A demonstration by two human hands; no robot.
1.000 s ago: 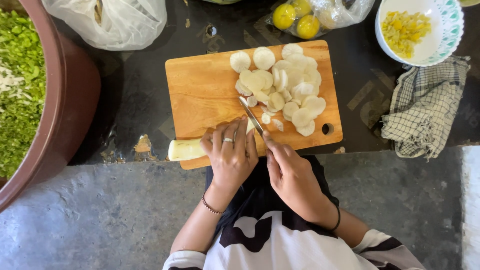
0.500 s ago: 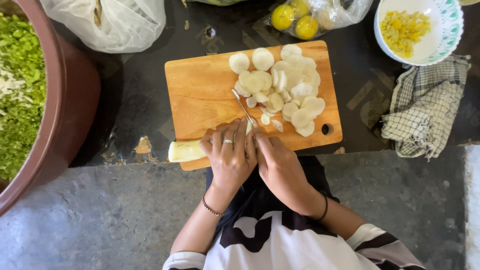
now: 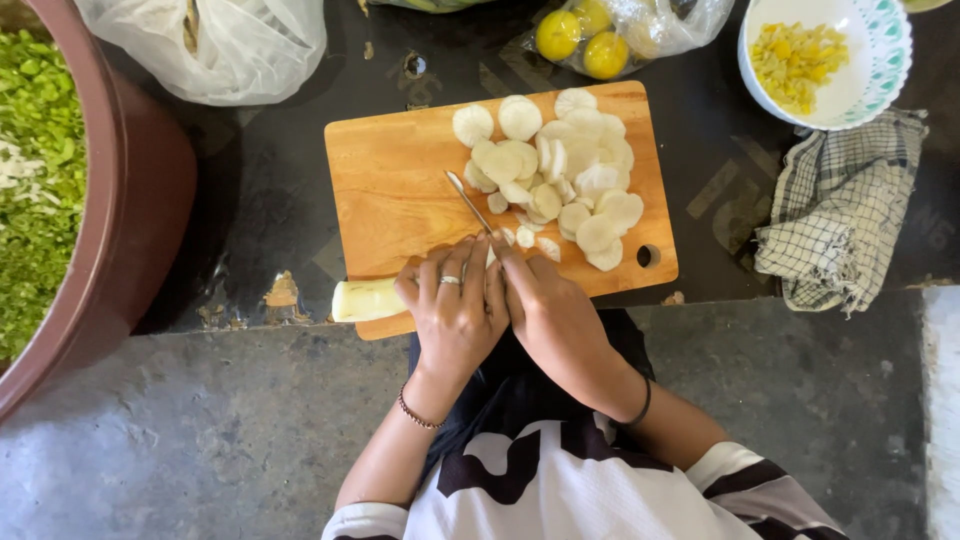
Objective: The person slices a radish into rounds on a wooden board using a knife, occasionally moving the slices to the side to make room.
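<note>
Left hand (image 3: 455, 305) lies palm-down, fingers curled over a white radish (image 3: 368, 298) at the near edge of the wooden cutting board (image 3: 400, 200); the uncut end sticks out to the left of the hand, past the board's edge. Right hand (image 3: 545, 310), touching the left, is closed on a knife (image 3: 467, 202), blade angled up-left over the board. Cut radish slices (image 3: 560, 175) are piled just beyond the blade, right of it.
</note>
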